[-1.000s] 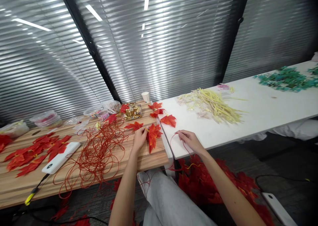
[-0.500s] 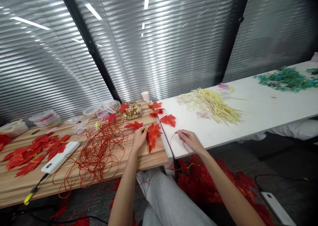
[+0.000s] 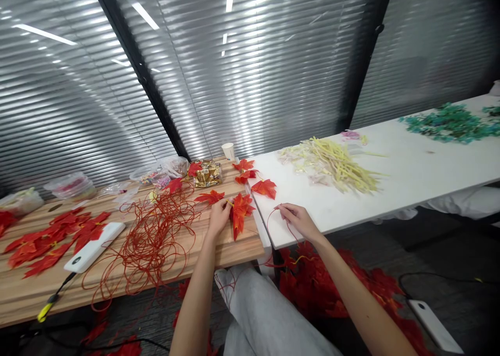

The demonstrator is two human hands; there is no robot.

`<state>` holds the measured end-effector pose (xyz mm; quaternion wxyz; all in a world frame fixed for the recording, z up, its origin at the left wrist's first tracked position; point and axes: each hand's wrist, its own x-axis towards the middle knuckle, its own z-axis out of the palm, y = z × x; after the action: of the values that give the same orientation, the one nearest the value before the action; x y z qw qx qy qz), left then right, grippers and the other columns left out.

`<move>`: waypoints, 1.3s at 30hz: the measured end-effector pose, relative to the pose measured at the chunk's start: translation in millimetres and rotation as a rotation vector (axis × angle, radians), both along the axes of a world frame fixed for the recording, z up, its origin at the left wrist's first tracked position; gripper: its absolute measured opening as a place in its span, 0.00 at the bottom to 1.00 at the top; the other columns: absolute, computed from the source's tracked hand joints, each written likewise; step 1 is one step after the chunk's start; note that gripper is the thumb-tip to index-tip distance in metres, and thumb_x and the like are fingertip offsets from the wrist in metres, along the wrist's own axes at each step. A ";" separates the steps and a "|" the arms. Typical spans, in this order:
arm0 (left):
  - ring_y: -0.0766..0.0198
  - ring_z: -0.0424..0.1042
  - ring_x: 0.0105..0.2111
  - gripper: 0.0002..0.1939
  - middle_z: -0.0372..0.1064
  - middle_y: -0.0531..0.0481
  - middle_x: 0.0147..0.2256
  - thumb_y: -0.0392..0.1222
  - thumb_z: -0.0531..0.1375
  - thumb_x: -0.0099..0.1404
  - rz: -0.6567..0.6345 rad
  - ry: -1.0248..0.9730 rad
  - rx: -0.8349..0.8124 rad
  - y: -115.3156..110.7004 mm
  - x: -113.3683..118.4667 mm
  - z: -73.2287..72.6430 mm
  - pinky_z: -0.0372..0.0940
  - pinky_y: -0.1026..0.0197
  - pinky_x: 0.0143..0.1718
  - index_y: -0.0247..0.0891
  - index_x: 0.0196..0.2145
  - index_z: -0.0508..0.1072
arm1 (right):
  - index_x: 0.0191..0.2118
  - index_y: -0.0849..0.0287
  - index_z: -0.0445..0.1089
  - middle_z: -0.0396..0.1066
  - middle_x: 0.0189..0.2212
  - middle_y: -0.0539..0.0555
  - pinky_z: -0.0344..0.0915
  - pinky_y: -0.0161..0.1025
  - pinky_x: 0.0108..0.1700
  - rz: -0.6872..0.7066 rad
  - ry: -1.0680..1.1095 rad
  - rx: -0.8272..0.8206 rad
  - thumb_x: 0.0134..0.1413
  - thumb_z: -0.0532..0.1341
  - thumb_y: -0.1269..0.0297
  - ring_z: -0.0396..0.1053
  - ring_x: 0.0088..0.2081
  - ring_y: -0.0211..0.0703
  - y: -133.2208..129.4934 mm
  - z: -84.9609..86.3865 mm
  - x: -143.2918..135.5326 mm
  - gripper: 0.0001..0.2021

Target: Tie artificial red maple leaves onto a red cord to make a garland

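My left hand [image 3: 220, 216] is closed over the wooden table's right end, pinching the stem of a red artificial maple leaf [image 3: 241, 212]. Another red leaf [image 3: 211, 197] pokes out behind its fingers. Above the white table's near corner, my right hand [image 3: 296, 218] pinches a thin red cord [image 3: 269, 218]. The cord loops down from the fingertips toward the table edge. Left of my left hand lies a big tangle of red cord [image 3: 156, 236]. A loose red leaf [image 3: 264, 188] rests between the hands, farther back.
On the wooden table [image 3: 211, 254] are a white power bank [image 3: 95, 246], red leaves [image 3: 54, 236], a gold packet [image 3: 208, 173] and a paper cup [image 3: 228, 151]. Yellow strips [image 3: 339, 163] and teal foliage [image 3: 451, 124] lie on the white table [image 3: 417, 176]. Red leaves [image 3: 324, 288] pile below its edge.
Both hands stay almost where they were, still pinching the leaf stem and the cord. The whole view has shifted very slightly.
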<state>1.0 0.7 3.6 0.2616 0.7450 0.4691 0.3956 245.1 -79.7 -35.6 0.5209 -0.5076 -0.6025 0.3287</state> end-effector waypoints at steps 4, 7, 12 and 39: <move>0.64 0.64 0.28 0.16 0.69 0.48 0.27 0.44 0.50 0.61 0.007 0.002 0.000 -1.0 0.3 2.0 0.57 0.65 0.30 0.31 0.28 0.72 | 0.36 0.63 0.71 0.62 0.21 0.51 0.57 0.33 0.28 -0.002 -0.012 -0.002 0.54 0.52 0.52 0.60 0.26 0.38 -0.5 1.7 -0.1 0.19; 0.64 0.65 0.28 0.16 0.70 0.47 0.27 0.44 0.50 0.61 0.012 0.009 0.000 -1.4 0.7 3.0 0.57 0.65 0.31 0.31 0.28 0.73 | 0.36 0.64 0.71 0.62 0.21 0.50 0.56 0.33 0.28 0.000 -0.005 -0.004 0.54 0.53 0.52 0.60 0.25 0.38 -0.8 2.0 -0.2 0.19; 0.63 0.66 0.30 0.16 0.71 0.46 0.31 0.44 0.50 0.62 -0.018 0.011 0.011 -0.8 0.7 2.0 0.58 0.65 0.32 0.31 0.30 0.73 | 0.37 0.64 0.71 0.61 0.21 0.50 0.55 0.33 0.27 0.004 -0.006 -0.010 0.54 0.52 0.52 0.59 0.25 0.37 -1.6 2.9 -0.8 0.19; 0.64 0.64 0.28 0.16 0.69 0.48 0.27 0.44 0.49 0.62 -0.008 0.092 0.052 1.9 0.5 -2.2 0.56 0.65 0.30 0.32 0.26 0.70 | 0.35 0.63 0.70 0.61 0.22 0.50 0.56 0.33 0.29 0.008 0.022 -0.019 0.54 0.54 0.53 0.59 0.26 0.37 -1.2 1.1 -0.2 0.17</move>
<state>1.5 2.6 1.4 0.2216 0.7710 0.4671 0.3718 244.9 -80.9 -34.5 0.5216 -0.5064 -0.5954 0.3420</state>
